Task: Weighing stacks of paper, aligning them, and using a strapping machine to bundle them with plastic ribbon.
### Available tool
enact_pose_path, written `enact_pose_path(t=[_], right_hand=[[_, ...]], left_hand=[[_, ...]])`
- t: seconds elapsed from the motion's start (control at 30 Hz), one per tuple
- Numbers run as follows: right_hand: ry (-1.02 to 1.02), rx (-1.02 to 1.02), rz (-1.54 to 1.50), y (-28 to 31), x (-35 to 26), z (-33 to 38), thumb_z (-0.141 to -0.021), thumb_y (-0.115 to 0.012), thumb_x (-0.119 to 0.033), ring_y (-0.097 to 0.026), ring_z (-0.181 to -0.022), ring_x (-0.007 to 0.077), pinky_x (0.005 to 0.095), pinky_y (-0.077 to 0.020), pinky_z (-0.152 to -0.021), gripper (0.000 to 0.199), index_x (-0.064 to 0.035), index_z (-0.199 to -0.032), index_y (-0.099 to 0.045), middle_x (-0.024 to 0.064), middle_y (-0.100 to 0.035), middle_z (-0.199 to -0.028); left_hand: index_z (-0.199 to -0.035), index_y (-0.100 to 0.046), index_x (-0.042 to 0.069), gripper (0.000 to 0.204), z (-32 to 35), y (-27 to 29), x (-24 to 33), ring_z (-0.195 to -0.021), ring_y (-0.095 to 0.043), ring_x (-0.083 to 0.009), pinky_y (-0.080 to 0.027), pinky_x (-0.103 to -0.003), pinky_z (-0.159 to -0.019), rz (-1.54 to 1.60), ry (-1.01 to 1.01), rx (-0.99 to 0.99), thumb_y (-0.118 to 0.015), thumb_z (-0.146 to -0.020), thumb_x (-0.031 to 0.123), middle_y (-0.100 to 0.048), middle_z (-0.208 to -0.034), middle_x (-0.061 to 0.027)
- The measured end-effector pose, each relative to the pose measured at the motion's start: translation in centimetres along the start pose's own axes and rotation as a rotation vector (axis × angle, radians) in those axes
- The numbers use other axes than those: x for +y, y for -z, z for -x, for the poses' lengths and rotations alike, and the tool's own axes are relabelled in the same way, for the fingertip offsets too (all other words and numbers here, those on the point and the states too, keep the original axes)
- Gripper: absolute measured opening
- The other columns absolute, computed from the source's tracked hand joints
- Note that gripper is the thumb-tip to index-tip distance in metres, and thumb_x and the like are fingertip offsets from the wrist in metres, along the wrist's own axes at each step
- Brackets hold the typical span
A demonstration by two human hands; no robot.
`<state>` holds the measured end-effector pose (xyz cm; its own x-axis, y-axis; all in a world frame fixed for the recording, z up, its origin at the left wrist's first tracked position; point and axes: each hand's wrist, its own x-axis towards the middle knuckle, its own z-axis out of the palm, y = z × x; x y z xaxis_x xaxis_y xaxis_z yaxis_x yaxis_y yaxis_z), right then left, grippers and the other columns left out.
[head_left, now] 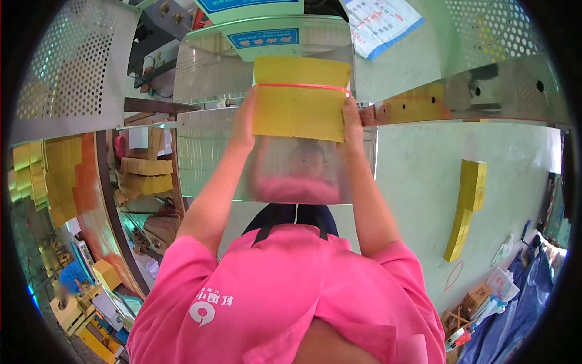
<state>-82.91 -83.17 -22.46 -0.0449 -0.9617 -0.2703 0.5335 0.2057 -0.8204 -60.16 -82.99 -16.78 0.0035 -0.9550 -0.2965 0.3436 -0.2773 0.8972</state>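
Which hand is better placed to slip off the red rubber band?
Right, probably: the right hand sits beside the red rubber band on the yellow stack; the left hand holds lower.

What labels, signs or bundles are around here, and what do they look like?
Yellow paper bundle: red band around it, held between left hand and right hand.
Blue label: rectangular, on the machine above the bundle.
White printed sheet: blue edge, upper right.
Yellow stacks: leaning row on the green table at right.

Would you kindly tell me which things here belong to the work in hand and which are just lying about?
In hand:
yellow paper stack
red rubber band
left hand
right hand

Lying about:
yellow bundles on floor
loose red band
cardboard box
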Motion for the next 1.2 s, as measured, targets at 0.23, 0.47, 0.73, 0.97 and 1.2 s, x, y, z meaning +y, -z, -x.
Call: enact_pose_path(t=[0.23,0.47,0.73,0.97,1.2], right_hand=[[0.076,-0.001,0.143,-0.6,0.1,0.3,-0.099,-0.049,-0.040,-0.045,-0.121,0.0178,0.0293,-0.0353,-0.102,0.058,-0.0044,-0.144,-0.040,0.0084,-0.050,-0.132],[0.149,0.043,0.241,-4.3,0.5,7.1,-0.099,-0.053,-0.025,-0.050,-0.113,0.0121,0.0263,-0.0389,-0.098,0.044,-0.0012,-0.136,-0.049,0.0066,-0.055,-0.127],[0.284,0.158,0.339,-4.6,0.2,9.9,-0.096,-0.057,-0.011,-0.057,-0.098,0.0111,0.0266,-0.0463,-0.088,0.020,-0.0004,-0.113,-0.059,0.0044,-0.061,-0.107],[0.076,0.079,-0.030,-5.3,-0.2,8.2,-0.096,-0.055,-0.006,-0.056,-0.093,0.0102,0.0252,-0.0451,-0.088,0.009,-0.0017,-0.102,-0.058,0.0055,-0.062,-0.110],[0.186,0.183,-0.058,-5.8,1.1,8.7,-0.096,-0.056,-0.009,-0.055,-0.089,0.0077,0.0223,-0.0446,-0.081,0.006,-0.0025,-0.095,-0.057,0.0040,-0.062,-0.109]], left_hand=[[-0.140,-0.045,0.004,0.060,0.9,0.3,-0.6,-0.127,-0.045,-0.0172,-0.033,-0.033,-0.107,-0.072,-0.068,0.037,-0.045,-0.099,0.049,-0.049,-0.140,-0.0062],[-0.136,-0.047,0.004,0.050,8.2,4.4,-1.2,-0.122,-0.050,-0.0167,-0.040,-0.034,-0.102,-0.079,-0.044,0.203,-0.042,-0.102,0.040,-0.053,-0.133,-0.0070],[-0.119,-0.054,0.000,0.028,10.8,6.8,0.4,-0.104,-0.057,-0.0166,-0.045,-0.031,-0.093,-0.362,-0.188,0.389,-0.056,-0.096,0.017,-0.061,-0.114,-0.0082],[-0.114,-0.056,0.002,0.027,10.1,8.1,1.3,-0.105,-0.056,-0.0150,-0.045,-0.030,-0.093,-0.243,-0.197,0.200,-0.063,-0.089,0.001,-0.061,-0.111,-0.0064],[-0.105,-0.056,0.004,0.021,9.8,8.4,1.5,-0.102,-0.056,-0.0134,-0.044,-0.029,-0.092,-0.186,-0.170,0.160,-0.064,-0.087,0.000,-0.060,-0.104,-0.0039]])
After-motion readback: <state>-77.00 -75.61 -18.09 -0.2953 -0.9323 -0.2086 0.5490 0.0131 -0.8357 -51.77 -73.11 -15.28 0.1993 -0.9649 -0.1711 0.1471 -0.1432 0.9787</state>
